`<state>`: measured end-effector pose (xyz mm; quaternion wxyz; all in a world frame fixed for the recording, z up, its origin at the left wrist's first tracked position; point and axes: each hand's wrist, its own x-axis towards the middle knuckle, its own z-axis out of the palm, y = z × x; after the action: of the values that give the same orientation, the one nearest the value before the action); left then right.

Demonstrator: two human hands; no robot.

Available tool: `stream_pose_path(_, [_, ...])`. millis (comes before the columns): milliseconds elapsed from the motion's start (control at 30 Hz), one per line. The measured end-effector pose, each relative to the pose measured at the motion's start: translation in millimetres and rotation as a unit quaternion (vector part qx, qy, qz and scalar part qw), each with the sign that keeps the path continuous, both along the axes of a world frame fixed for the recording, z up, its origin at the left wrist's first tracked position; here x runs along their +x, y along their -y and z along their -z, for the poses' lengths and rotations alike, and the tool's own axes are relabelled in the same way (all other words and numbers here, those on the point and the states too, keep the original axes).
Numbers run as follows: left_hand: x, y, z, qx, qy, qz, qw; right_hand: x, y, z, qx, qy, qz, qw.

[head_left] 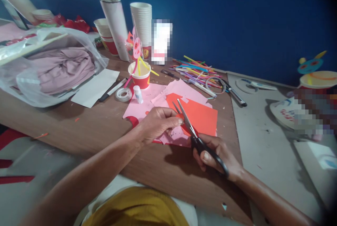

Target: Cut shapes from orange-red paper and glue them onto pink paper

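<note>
My right hand point(216, 155) grips black-handled scissors point(196, 136) with the blades apart, pointing up and left. My left hand point(158, 122) pinches a small red paper scrap point(180, 116) right at the blades. Both hands hover over an orange-red sheet point(202, 115) lying on pink sheets point(147, 103) on the brown table point(100, 124).
A red paper cup with a pink craft figure point(139, 73), a glue stick point(137, 94) and a tape roll point(123, 94) stand behind the sheets. Coloured straws point(195, 70) and pens lie at the back right. A plastic bag with cloth point(52, 64) fills the left. Stacked cups point(142, 26) stand by the blue wall.
</note>
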<state>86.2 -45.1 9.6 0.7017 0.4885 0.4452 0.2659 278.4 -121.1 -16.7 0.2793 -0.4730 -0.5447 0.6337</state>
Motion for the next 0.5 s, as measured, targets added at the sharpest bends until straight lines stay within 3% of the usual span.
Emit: stream_pose_path(500, [-1.7,-2.3,-2.8,-0.035,0.052,0.014,0.998,0.5,0.1,0.0,-0.004,-0.004,-0.001,1.000])
